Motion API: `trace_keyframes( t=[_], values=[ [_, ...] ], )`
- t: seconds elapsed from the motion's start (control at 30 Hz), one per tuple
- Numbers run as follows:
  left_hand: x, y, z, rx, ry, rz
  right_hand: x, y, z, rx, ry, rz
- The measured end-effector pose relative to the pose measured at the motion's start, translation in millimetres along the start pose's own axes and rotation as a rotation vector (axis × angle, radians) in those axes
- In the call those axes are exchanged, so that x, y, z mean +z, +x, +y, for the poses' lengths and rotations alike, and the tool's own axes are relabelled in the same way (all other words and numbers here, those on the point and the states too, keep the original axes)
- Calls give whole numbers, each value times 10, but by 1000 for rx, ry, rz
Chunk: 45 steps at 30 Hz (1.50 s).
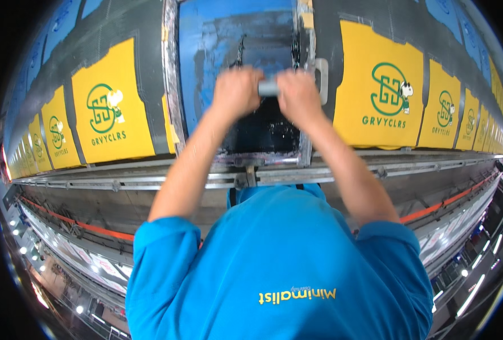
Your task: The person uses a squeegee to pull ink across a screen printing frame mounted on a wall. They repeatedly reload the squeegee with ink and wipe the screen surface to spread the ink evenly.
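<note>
My left hand (235, 92) and my right hand (298, 95) are both closed on the ends of a grey squeegee bar (268, 87), held crosswise over a screen-printing frame (170, 68). Inside that frame, blue mesh (203, 37) is smeared with glossy dark ink (246, 130), heaviest in the lower part and down the right side. A pale grey handle (321, 79) sticks out from the frame's right side, just beyond my right hand. My hands are slightly blurred.
Rows of yellow printed fabric pieces (110, 141) (376, 136) lie on a long dark bench to both sides, with blue pieces (58, 25) farther back. A metal rail (121, 185) runs along the near edge, above an orange strip (433, 207). My blue-clothed torso fills the lower middle.
</note>
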<state>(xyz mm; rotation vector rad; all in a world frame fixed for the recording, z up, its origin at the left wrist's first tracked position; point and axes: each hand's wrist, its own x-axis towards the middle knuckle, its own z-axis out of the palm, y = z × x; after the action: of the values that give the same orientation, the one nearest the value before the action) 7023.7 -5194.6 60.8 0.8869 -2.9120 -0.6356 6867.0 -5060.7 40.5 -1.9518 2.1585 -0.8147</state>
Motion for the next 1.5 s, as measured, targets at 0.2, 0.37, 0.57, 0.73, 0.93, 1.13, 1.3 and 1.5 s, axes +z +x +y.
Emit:
trace_keyframes(
  t=[0.2,0.37,0.57,0.73,0.93,1.13,1.3,1.5],
  values=[
    [-162,-675,296,26,-63,-209,-245,-570,-480,36,107,-142],
    [-515,280,-23,-48,-48,-303,-428,335,70,-15,74,-165],
    [-440,940,-188,-83,-9,-62,-211,1016,396,100,43,-96],
    [-2,70,-27,-40,-36,4,-2,110,84,-2,20,1],
    [-51,-826,359,16,-144,-94,-327,-696,-589,156,203,-154],
    [-442,-329,199,-17,-126,-332,-275,-295,399,501,141,434],
    [-671,458,43,5,-48,-226,213,-53,739,974,575,310],
    [-419,506,-68,70,-157,-68,173,-79,663,929,600,446]
  ],
)
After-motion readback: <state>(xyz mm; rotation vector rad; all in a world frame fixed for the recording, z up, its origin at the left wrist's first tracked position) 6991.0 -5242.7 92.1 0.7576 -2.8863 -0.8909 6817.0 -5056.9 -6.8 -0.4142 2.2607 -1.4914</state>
